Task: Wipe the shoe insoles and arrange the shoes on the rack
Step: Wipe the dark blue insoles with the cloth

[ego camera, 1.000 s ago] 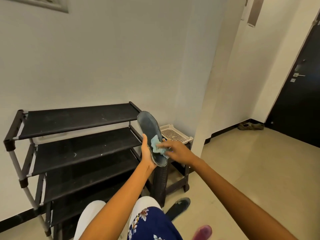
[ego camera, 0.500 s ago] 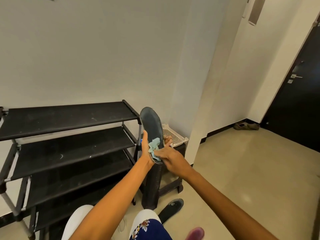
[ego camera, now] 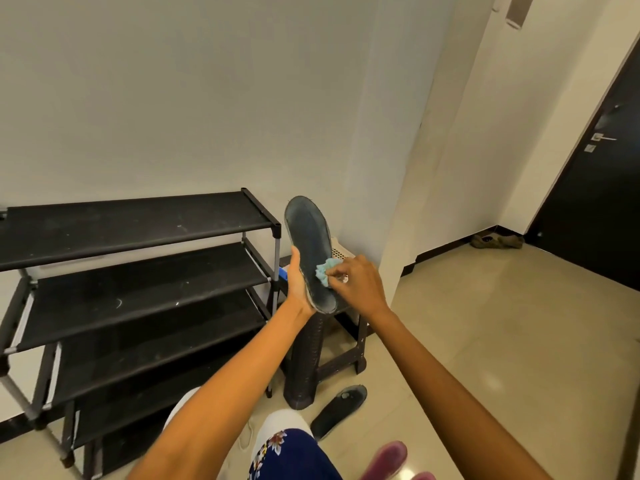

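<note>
Insole (ego camera: 310, 249): matt, scuffed, w/ crumpled soft cloth (ego camera: 325, 271) on it. Rack (ego camera: 138, 223) beside it: matt fabric shelves, metal tubes. Floor (ego camera: 502, 341): glossy tile.

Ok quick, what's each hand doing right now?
Left hand: closed on the dark insole, holding it upright.
Right hand: fingers pinched on the light blue cloth, pressed against the insole.

1. A plain pale wall (ego camera: 173, 91) fills the far side, with a square column (ego camera: 391, 150) jutting forward at centre.
2. The floor (ego camera: 502, 341) is glossy beige tile, edged by a dark skirting (ego camera: 450, 245).
3. A dark door (ego camera: 602, 188) with a metal lever handle (ego camera: 603, 137) stands at far right.
4. A dark plastic stool (ego camera: 332, 355) sits beside the column, a pale perforated basket (ego camera: 341, 252) behind it.
</note>
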`<state>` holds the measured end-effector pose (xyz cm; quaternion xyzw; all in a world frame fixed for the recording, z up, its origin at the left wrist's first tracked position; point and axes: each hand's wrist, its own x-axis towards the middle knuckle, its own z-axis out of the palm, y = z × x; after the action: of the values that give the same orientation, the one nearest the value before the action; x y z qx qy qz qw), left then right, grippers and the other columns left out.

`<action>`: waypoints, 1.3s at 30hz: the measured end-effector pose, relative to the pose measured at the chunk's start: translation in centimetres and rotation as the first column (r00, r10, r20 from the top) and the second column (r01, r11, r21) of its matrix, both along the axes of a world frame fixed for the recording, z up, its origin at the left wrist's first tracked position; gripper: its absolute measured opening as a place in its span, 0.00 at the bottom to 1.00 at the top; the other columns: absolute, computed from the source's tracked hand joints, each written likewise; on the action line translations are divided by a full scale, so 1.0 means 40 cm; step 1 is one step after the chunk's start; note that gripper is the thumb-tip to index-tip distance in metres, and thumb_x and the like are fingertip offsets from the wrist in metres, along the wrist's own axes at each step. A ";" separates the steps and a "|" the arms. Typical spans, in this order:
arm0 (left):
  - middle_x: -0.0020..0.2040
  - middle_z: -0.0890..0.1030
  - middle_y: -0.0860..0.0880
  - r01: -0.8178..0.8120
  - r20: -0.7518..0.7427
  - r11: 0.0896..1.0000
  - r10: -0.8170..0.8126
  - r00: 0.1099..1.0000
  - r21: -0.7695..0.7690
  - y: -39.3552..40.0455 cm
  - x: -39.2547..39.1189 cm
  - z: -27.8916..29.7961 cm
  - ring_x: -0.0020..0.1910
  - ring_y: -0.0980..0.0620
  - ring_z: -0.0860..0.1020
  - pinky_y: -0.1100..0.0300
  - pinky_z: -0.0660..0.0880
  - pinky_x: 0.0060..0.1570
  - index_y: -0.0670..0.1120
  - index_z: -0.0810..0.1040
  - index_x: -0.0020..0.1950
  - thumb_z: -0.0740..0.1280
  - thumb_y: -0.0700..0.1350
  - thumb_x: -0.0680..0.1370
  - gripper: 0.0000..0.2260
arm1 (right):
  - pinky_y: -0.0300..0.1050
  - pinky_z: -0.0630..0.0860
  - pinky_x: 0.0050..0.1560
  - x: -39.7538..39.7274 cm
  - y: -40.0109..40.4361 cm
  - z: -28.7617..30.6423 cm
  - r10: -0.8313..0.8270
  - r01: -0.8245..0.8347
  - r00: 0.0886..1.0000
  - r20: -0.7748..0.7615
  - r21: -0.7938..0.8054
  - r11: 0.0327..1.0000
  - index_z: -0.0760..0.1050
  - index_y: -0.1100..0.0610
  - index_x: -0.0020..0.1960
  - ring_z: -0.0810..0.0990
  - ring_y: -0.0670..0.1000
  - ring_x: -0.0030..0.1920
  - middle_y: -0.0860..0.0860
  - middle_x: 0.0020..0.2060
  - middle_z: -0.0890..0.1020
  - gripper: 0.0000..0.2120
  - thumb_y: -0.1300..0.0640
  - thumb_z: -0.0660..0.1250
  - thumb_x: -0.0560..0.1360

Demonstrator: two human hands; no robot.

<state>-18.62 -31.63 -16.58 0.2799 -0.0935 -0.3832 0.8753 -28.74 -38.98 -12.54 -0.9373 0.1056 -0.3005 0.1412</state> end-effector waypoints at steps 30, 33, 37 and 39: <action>0.42 0.83 0.42 0.061 -0.021 0.996 -0.062 0.998 -0.061 -0.002 -0.028 0.026 0.40 0.47 0.82 0.56 0.81 0.41 0.41 0.83 0.49 0.53 0.67 0.77 0.32 | 0.35 0.75 0.50 -0.059 0.018 0.040 0.159 -0.155 0.987 0.018 0.344 0.926 0.82 0.57 0.52 0.78 0.45 0.46 0.50 0.48 0.82 0.08 0.57 0.69 0.74; 0.52 0.82 0.41 0.051 0.016 0.999 -0.051 0.999 -0.014 0.000 -0.045 0.036 0.49 0.45 0.82 0.53 0.79 0.49 0.40 0.76 0.63 0.55 0.67 0.77 0.33 | 0.27 0.75 0.42 -0.045 -0.003 0.065 -0.095 -0.061 0.962 0.256 0.541 0.839 0.79 0.56 0.53 0.80 0.47 0.47 0.47 0.46 0.80 0.07 0.59 0.66 0.76; 0.42 0.84 0.42 0.042 0.028 0.997 -0.044 0.999 0.058 -0.008 -0.049 0.035 0.39 0.47 0.83 0.55 0.80 0.41 0.41 0.85 0.44 0.54 0.66 0.77 0.32 | 0.36 0.77 0.52 -0.005 0.032 0.041 0.014 -0.042 0.998 0.064 0.469 0.882 0.77 0.58 0.61 0.79 0.49 0.52 0.51 0.54 0.81 0.13 0.59 0.64 0.77; 0.38 0.83 0.42 0.090 0.029 0.995 -0.091 0.995 0.047 0.001 -0.036 0.034 0.36 0.47 0.83 0.56 0.80 0.39 0.40 0.85 0.38 0.54 0.68 0.76 0.34 | 0.43 0.75 0.58 -0.003 0.066 0.015 0.037 -0.056 0.998 0.055 0.393 0.918 0.79 0.58 0.59 0.79 0.49 0.53 0.53 0.54 0.82 0.12 0.59 0.66 0.76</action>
<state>-20.08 -31.60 -15.20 0.3010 -0.1107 -0.4201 0.8489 -28.85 -36.36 -11.92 -0.8846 0.1385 -0.2915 0.3366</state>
